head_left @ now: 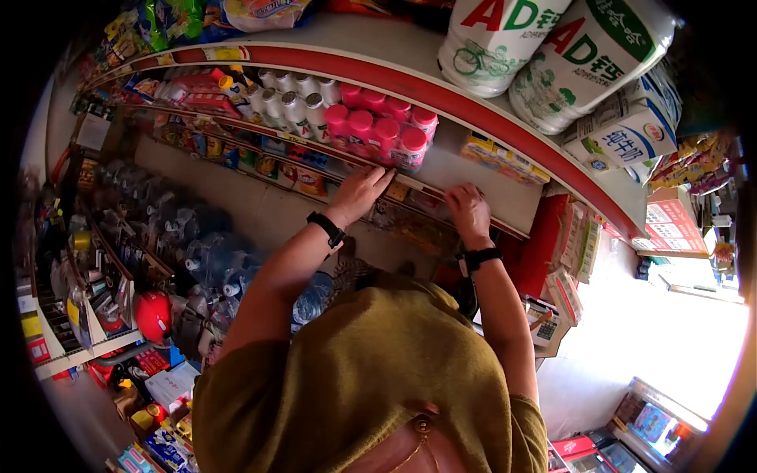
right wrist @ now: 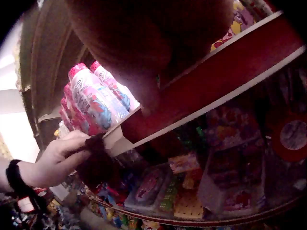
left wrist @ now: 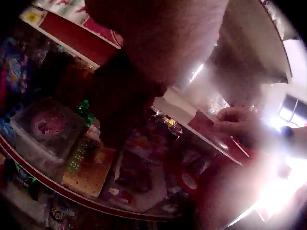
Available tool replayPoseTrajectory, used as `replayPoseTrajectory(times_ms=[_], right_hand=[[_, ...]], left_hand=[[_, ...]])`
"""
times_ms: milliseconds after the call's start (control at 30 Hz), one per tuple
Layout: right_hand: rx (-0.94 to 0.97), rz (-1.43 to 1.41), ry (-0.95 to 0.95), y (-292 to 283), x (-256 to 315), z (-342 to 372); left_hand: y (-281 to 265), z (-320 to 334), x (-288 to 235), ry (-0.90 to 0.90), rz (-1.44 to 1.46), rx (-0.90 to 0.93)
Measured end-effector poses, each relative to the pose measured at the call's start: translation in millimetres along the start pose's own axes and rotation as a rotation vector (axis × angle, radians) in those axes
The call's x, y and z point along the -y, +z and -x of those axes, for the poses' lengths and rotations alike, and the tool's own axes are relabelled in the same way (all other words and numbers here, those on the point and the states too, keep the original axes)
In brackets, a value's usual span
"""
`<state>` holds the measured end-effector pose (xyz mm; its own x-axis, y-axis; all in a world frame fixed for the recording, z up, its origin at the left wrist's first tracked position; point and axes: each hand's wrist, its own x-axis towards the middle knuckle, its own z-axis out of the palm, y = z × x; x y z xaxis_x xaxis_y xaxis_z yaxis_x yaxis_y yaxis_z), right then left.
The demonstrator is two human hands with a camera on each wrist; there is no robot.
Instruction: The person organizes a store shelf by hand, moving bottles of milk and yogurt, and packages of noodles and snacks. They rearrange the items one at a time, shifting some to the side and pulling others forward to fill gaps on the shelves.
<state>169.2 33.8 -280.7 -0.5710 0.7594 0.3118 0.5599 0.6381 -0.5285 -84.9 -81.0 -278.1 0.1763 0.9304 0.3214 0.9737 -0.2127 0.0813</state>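
Beside the front pink-capped bottles [head_left: 412, 150], my left hand [head_left: 363, 195] is at the shelf edge. In the right wrist view, the thumb and fingers of my left hand [right wrist: 62, 158] pinch a dark item [right wrist: 98, 160] at that edge; what it is cannot be made out. Farther right, my right hand [head_left: 471, 214] touches the same edge with bent fingers. In the right wrist view, one fingertip meets the top of a red shelf strip [right wrist: 211, 86]. Glare blurs my right hand [left wrist: 235, 124] in the left wrist view, and its grip is unclear.
White bottles [head_left: 296, 110] stand left of the pink ones, and yellow boxes [head_left: 505, 158] lie to the right. Large AD bottles [head_left: 591, 63] are on the shelf above. Below the edge is a clear-lidded tub [left wrist: 48, 129]. Water jugs [head_left: 217, 256] crowd the left.
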Motion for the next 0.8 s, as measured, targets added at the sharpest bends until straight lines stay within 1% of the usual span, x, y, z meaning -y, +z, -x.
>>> replayPoseTrajectory(times_ms=[33,100,200,333,433,500,567,667,733,767,800], right_hand=[[-0.001,-0.001,-0.003,-0.5,0.4,-0.8],[0.059,-0.001,0.038,-2.2,0.5,-0.6],[0.072,-0.013,0.06,-5.0,2.8,-1.1],[0.061,-0.027,0.049,-3.8,2.4,-0.4],[0.078,0.011,0.073,-3.0,0.5,0.8],[0.067,-0.03,0.093,-2.5,2.2,1.6],[0.068,-0.005,0.121,-4.2,7.7,1.7],[0.051,0.016,0.155,-3.2,9.5,1.9],[0.037,0.008,0.161,-1.7,9.3,3.4],[0.032,0.032,0.143,-2.1,9.8,4.1],[0.024,0.056,0.122,-2.2,10.2,2.8]], left_hand=[[-1.1,0.5,2.2,0.011,-0.009,0.006],[-2.8,3.2,6.4,0.0,-0.009,-0.007],[-4.3,9.4,15.3,-0.02,0.0,-0.009],[-4.3,15.0,28.4,-0.017,0.014,-0.019],[2.6,23.7,46.6,-0.025,-0.008,-0.034],[-0.3,29.3,55.8,-0.028,-0.03,-0.029],[-4.2,34.7,65.2,-0.027,-0.053,-0.025],[-9.4,40.7,80.2,-0.04,-0.012,0.002],[-11.5,48.2,91.2,-0.126,-0.077,0.092],[-13.7,50.4,94.4,-0.125,-0.075,0.096],[-16.0,50.6,99.0,-0.086,-0.054,0.022]])
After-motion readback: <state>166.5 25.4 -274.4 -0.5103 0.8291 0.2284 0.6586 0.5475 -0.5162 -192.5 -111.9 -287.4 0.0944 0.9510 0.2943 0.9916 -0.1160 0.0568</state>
